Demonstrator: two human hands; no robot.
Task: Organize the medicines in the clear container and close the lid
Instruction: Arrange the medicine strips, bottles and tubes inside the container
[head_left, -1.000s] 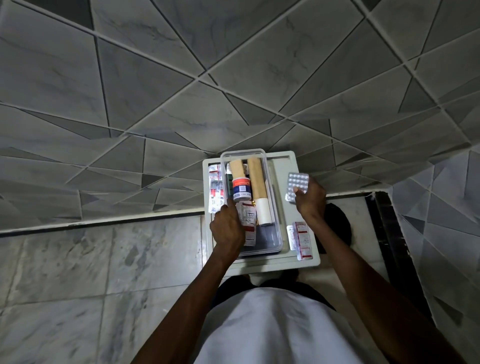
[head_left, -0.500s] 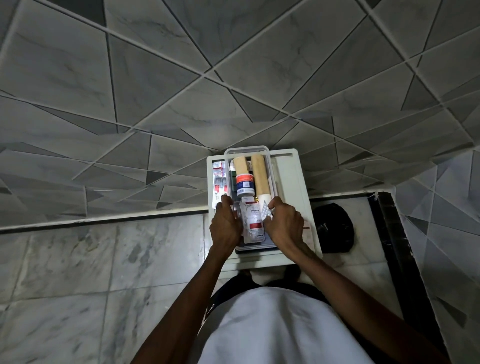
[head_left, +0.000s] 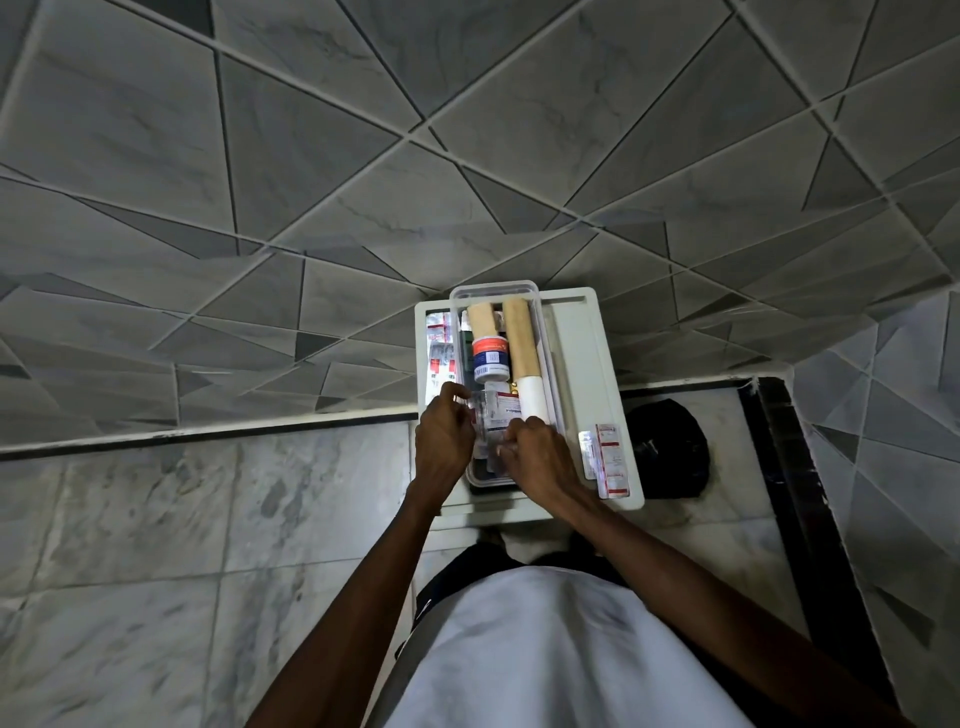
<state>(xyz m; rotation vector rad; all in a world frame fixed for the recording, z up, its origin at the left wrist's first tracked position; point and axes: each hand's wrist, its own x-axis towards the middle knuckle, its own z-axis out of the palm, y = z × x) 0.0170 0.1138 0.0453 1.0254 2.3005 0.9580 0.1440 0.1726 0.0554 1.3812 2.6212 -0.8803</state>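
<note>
The clear container stands on a white tray. In it lie two tan rolls, a white bottle with an orange band and a white medicine box. A silver blister pack sits over the box at the container's near end. My left hand pinches its left edge and my right hand grips its near edge. Loose red-and-white strips lie on the tray left of the container and at the near right.
The tray rests on a narrow stand in front of my legs, against a grey tiled wall. A black rounded object lies on the marble ledge just right of the tray. A dark strip runs along the ledge's right side.
My right hand carried the blister pack from above the tray's right side into the container's near end. My left hand stayed at the container's left edge and now holds the pack too.
</note>
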